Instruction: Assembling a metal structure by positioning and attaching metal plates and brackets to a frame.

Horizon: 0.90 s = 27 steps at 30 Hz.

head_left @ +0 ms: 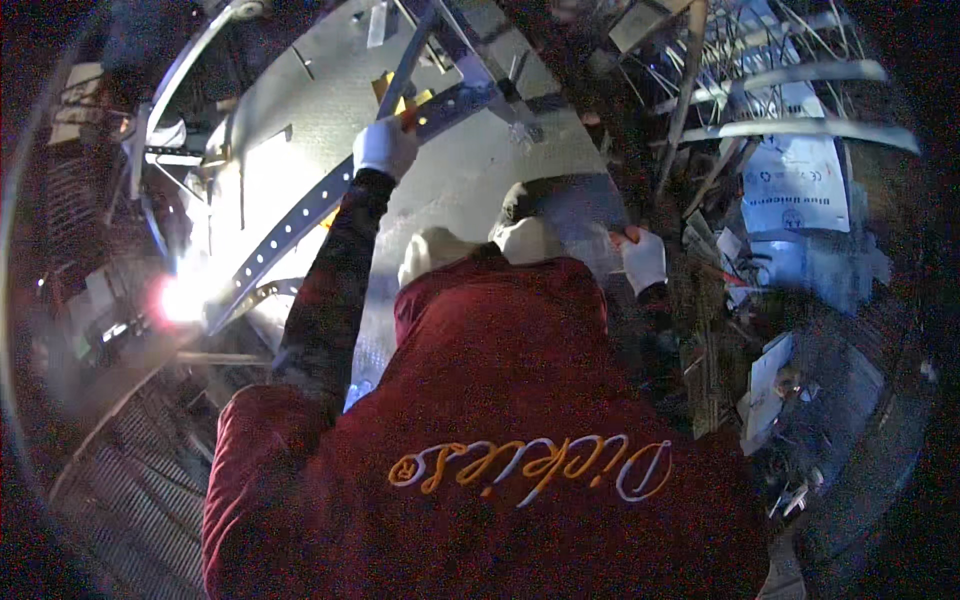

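Observation:
My left hand (387,147), in a white glove with fingertips showing, is closed over a long dark metal bar (312,212) with a row of holes. Just past its fingers a yellow piece (402,92) sits against the bar, where a second narrow bar (408,62) rises away. The yellow piece's kind is unclear. On the right, my right hand (643,260), also white-gloved, hangs low beside my legs with its fingers curled together. Whether something thin is in them cannot be made out.
A blinding light (185,298) glares at the left end of the bar. Beneath lies a pale metal sheet (450,190). Metal rods and curved strips (800,130) crowd the right, above a white printed sack (795,185). A ribbed panel (140,490) lies lower left.

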Motion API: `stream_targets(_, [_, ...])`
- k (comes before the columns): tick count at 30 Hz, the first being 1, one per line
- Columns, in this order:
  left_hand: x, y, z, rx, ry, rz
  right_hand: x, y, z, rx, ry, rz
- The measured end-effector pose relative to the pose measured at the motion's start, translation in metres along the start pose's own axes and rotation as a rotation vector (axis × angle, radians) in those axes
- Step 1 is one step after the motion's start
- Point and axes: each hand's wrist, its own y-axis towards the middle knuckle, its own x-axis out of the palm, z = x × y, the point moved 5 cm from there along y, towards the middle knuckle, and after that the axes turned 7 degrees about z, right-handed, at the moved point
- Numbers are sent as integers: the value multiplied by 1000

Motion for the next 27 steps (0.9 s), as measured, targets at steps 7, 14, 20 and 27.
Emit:
stream_targets(7, [97, 75, -38, 13, 113, -80, -42, 12, 24, 351, 454, 93])
stream_targets(14, [121, 116, -11, 190, 255, -348, -39, -11, 55, 449, 57, 48])
stream_targets(20, [135, 121, 4, 316, 143, -349, -5, -43, 116, 212, -167, 79])
stream_targets(27, [142, 142, -6, 361, 113, -512, -8, 8, 72, -147, -567, 114])
